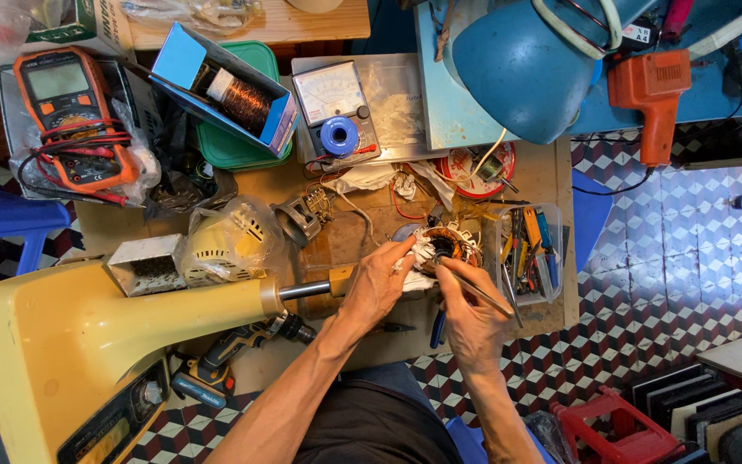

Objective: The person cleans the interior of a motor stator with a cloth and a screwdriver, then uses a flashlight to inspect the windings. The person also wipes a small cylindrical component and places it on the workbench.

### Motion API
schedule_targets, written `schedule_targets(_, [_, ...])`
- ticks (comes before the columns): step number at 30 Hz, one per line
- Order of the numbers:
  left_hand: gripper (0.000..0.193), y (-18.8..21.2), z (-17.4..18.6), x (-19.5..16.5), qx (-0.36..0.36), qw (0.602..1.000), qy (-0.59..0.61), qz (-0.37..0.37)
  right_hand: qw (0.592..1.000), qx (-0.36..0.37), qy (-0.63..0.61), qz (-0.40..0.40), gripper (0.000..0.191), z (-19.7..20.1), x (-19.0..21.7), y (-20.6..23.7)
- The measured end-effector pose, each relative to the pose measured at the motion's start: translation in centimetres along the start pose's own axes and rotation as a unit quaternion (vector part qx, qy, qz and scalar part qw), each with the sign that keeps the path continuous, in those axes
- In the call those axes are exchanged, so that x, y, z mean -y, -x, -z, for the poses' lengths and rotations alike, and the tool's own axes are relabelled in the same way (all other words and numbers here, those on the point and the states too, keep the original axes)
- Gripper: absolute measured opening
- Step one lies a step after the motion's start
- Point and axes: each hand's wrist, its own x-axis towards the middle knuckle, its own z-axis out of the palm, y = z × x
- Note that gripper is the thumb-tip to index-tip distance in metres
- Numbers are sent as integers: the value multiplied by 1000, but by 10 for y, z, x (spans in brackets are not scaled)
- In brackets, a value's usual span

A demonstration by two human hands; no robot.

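A round motor stator (445, 244) with copper windings and white paper strips lies on the wooden workbench (551, 172). My left hand (376, 283) grips its left edge and steadies it. My right hand (471, 322) holds a thin metal tool (479, 292) like a pen, its tip resting at the stator's middle. White and red wires run from the stator toward the back of the bench.
An orange multimeter (69, 116), a blue box with a copper wire spool (223, 90), an analog meter (333, 103), a blue lamp (526, 69) and an orange soldering gun (653, 99) stand behind. A clear tool tray (531, 253) is at the right, a cream fan housing (88, 344) at the left.
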Motion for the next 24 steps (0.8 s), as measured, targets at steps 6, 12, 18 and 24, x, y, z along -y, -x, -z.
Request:
schedule_targets(6, [26, 4, -1, -11, -42, 993, 77, 74, 995, -86, -22, -47, 33, 39, -19, 11])
schedule_targets(12, [21, 19, 1, -23, -64, 995, 76, 3, 947, -24, -225, -229, 30, 18, -56, -18])
schedule_targets(18, [19, 25, -1, -31, -77, 993, 16, -90, 925, 11, -280, -258, 30, -3, -62, -12])
schedule_targets(24, [21, 23, 2, -35, -27, 992, -14, -126, 889, 9, -348, -297, 29, -3, -83, -8])
